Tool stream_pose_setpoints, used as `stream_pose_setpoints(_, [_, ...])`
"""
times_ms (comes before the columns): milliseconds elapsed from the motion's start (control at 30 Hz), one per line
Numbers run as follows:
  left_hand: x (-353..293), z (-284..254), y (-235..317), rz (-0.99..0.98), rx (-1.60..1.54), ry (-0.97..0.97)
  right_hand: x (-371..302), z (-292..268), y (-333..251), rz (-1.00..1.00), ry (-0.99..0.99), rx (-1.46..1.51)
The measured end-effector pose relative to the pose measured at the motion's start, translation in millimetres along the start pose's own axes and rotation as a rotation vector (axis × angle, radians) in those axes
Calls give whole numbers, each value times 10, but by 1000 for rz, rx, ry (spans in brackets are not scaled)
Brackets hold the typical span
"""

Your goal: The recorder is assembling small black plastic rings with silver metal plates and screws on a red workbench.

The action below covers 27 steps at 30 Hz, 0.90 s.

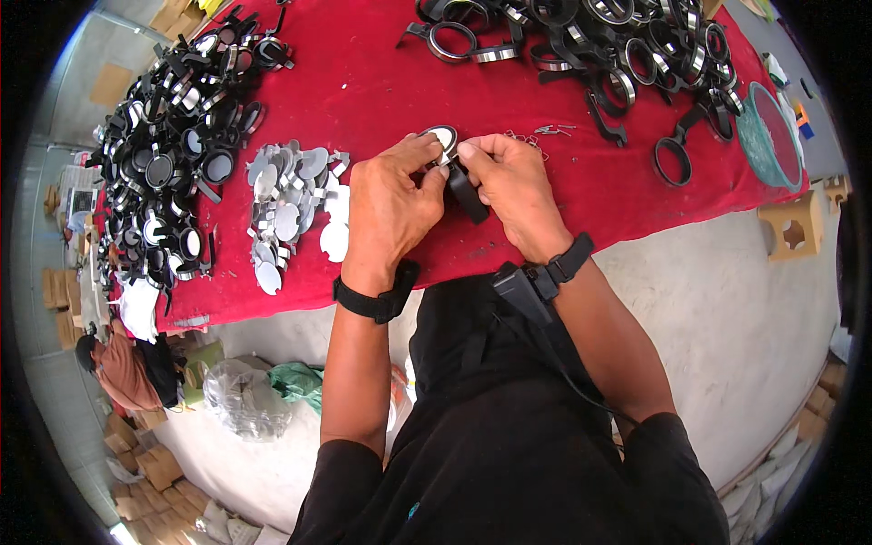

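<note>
Near the front middle of the table, my left hand (392,202) pinches a black-handled ring lid (468,193). A pale round disc (444,137) sits inside its ring, and the black handle slants down toward me. My right hand (516,189) is closed at the ring's right edge, thumb and forefinger pressed together; anything small between them is hidden. Left of my left hand lies a pile of loose silver-grey metal discs (287,221) with tabs. Beyond my right hand lie several thin wire pieces (554,130).
A red cloth (354,82) covers the table. Black-handled lids with discs (159,170) are heaped at left; black-handled rings without discs (636,59) are piled at far right. A green mesh-like round item (767,136) stands at the right edge. Another person (130,371) is at lower left, near plastic bags (245,400).
</note>
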<state>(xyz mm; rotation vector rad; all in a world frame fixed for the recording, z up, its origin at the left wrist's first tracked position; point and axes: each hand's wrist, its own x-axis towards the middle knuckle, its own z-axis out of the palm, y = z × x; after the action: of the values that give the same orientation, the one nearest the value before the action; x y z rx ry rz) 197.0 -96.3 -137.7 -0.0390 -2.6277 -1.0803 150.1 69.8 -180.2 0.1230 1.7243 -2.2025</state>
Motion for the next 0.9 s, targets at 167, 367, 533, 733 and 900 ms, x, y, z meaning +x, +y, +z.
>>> stream_pose_setpoints(167, [-7, -11, 11, 1, 4, 5, -10, 59, -23, -7, 55, -111])
stream_pose_setpoints(367, [-7, -7, 23, 13, 3, -8, 16, 35, 46, -32, 71, -170])
stream_pose_setpoints(533, [1, 1, 35, 12, 32, -1, 68, 38, 141, -104, 82, -195])
stream_pose_setpoints(733, [3, 12, 65, 24, 44, 9, 39, 40, 146, -225, 96, -342])
stream_pose_setpoints(900, [-18, 51, 14, 27, 1, 40, -150, 48, 108, -257, 93, -363])
